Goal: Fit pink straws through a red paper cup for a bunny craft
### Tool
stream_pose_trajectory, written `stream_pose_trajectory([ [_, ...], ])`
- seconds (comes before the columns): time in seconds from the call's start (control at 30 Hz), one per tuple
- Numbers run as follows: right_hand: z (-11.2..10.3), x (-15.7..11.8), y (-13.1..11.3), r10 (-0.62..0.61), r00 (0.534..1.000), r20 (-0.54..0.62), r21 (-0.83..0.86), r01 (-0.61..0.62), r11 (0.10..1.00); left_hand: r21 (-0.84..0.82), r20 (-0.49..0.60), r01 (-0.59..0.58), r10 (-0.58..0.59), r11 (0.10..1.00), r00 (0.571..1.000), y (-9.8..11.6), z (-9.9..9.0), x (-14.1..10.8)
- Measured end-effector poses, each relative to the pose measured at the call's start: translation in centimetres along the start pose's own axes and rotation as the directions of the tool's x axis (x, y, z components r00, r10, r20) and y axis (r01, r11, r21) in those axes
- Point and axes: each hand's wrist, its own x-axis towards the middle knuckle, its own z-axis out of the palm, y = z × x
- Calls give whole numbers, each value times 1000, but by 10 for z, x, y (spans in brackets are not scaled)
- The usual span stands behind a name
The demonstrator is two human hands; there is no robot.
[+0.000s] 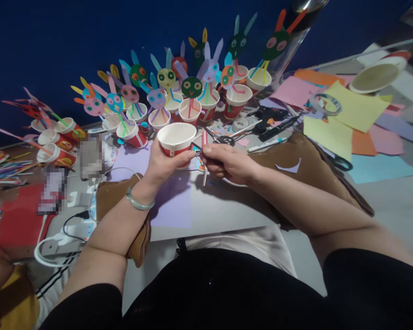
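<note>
My left hand is closed round a red and white paper cup, its open mouth facing up. A thin dark tool with a narrow tip sticks out of my closed right hand. The tip is at the cup's right side, close to my left thumb; I cannot tell whether it pierces the wall. Most of the tool is hidden in my fingers. Just below the hands, a pale narrow strip and part of a coloured paper cutout show over the tabletop. A purple paper sheet lies under my left hand.
Behind stand several cups with paper rabbit heads on coloured stems. Coloured paper sheets, a tape roll and scissors lie right. Brown cushions flank my arms. Cables and a power strip lie left, near another person's arm.
</note>
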Motion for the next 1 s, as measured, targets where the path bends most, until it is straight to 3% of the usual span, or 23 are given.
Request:
stream_pose_trajectory([
  [0.07,-1,-1,2,-182,977,-115,-313,138,940,93,-51,-53,58,994,997,0,0,0],
  [0.1,-1,-2,3,-285,946,-152,-494,176,851,125,-66,-71,80,990,995,0,1,0],
  [0.17,-3,-5,4,-441,882,-166,-794,146,590,163,-78,-94,108,982,991,-2,1,-1],
  [0.23,-5,-7,5,-500,856,-134,-937,55,346,177,-76,-95,110,980,991,-4,2,-1],
  [0.3,-6,-8,4,-500,858,-116,-974,1,228,171,-77,-76,90,982,993,-5,2,-1],
  [0.37,-6,-7,1,-481,866,-137,-954,15,299,162,-87,-56,70,985,994,-6,1,-1],
  [0.43,-6,-6,-2,-400,903,-156,-831,99,548,160,-91,-51,66,986,994,-6,1,-1],
  [0.5,-7,-4,-6,-234,966,-113,-536,138,832,167,-83,-68,82,984,993,-5,0,-1],
  [0.53,-7,-3,-7,-142,988,-65,-366,109,924,172,-78,-80,94,982,992,-4,0,-1],
  [0.6,-8,-2,-8,-8,1000,17,-137,10,991,183,-78,-98,114,978,990,-4,0,-1],
  [0.67,-9,-1,-8,-8,1000,10,-152,10,988,195,-89,-100,119,976,989,-5,0,-1],
  [0.73,-10,-2,-6,-160,984,-79,-406,115,906,201,-101,-100,122,974,987,-7,1,0],
  [0.83,-10,-4,-2,-428,891,-151,-842,112,528,213,-112,-113,140,970,984,-10,1,0],
  [0.9,-10,-5,-1,-482,863,-150,-934,35,355,222,-119,-110,139,969,983,-12,1,1],
  [0.93,-10,-6,-1,-479,865,-151,-939,25,342,224,-121,-106,135,969,983,-13,1,1],
  [1.0,-9,-5,-3,-429,890,-152,-881,75,467,222,-116,-104,133,969,984,-13,0,1],
])
